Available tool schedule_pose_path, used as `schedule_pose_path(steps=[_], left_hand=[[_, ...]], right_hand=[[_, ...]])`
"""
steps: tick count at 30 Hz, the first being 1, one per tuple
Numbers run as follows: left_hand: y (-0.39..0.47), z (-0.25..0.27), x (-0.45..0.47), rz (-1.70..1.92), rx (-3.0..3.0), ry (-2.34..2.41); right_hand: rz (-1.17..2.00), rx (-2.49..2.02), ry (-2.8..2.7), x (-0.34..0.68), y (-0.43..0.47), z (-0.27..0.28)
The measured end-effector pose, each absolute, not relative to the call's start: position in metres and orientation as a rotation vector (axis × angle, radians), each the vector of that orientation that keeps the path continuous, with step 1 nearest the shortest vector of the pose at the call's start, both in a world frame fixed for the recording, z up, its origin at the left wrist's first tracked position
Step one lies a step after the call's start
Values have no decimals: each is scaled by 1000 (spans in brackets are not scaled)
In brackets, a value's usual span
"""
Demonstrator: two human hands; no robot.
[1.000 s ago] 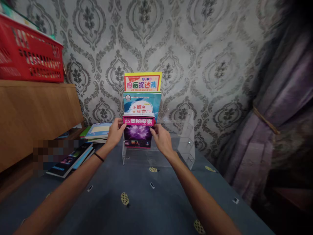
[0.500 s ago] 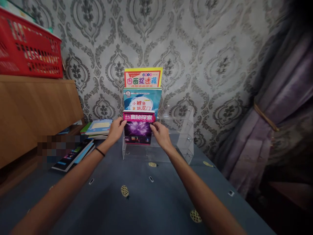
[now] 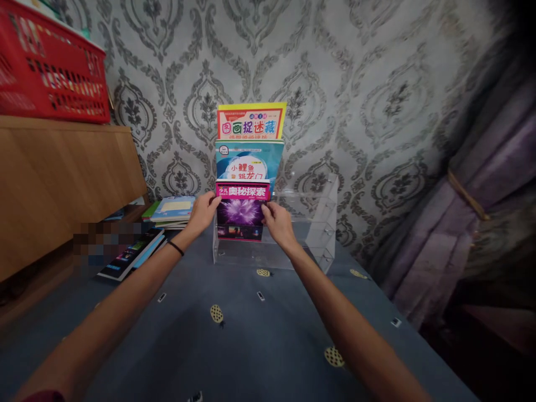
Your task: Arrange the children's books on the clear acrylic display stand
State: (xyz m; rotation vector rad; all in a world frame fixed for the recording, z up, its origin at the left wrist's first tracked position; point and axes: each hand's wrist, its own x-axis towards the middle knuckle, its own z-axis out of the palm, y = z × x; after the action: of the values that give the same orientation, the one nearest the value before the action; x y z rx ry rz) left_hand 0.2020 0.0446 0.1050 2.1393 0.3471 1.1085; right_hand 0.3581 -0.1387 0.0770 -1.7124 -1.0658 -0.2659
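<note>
A book with a pink and purple cover (image 3: 240, 212) stands upright at the front of a clear tiered rack (image 3: 318, 223). My left hand (image 3: 204, 212) grips its left edge, thumb on the cover. On the opposite edge, my right hand (image 3: 278, 223) pinches the book between thumb and fingers. Right behind it rises a teal book (image 3: 249, 159), its lower part covered. Farther back and higher stands a book with a yellow border (image 3: 251, 120), only its top showing. The right side of the rack holds no books.
Left of the rack lie a stack of books (image 3: 171, 212) and some dark-covered books (image 3: 132, 257). A red basket (image 3: 54, 67) sits on a wooden cabinet (image 3: 62, 190). A patterned blue cloth (image 3: 259, 335) covers the surface; a tied curtain (image 3: 452, 223) hangs at right.
The camera view has shifted slightly, so the rack and books appear a little higher and farther right. Both hands remain on the pink and purple book's edges.
</note>
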Motion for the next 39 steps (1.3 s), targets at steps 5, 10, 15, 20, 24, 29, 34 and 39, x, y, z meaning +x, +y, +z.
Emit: schedule_pose_path(steps=[5, 10, 15, 20, 24, 29, 34, 39], left_hand=[[44, 104, 199, 1097, 2178, 405], [44, 101, 193, 1094, 2188, 428], [44, 98, 191, 1115, 2175, 439], [40, 94, 191, 1143, 2155, 443], [36, 92, 191, 1158, 2153, 433], [36, 91, 191, 1172, 2148, 446], [35, 90, 191, 1169, 2148, 465], [35, 91, 189, 1154, 2163, 478]], right_hand=[[-260, -1687, -1035, 354, -139, 73], [-284, -1643, -969, 353, -140, 66], [-356, -1642, -916, 353, -144, 64], [-372, -1643, -921, 349, -150, 65], [-366, -1641, -928, 347, -152, 64], [-362, -1634, -935, 347, -152, 62], [-350, -1617, -941, 347, -150, 62], [-333, -1587, -928, 347, -149, 62]])
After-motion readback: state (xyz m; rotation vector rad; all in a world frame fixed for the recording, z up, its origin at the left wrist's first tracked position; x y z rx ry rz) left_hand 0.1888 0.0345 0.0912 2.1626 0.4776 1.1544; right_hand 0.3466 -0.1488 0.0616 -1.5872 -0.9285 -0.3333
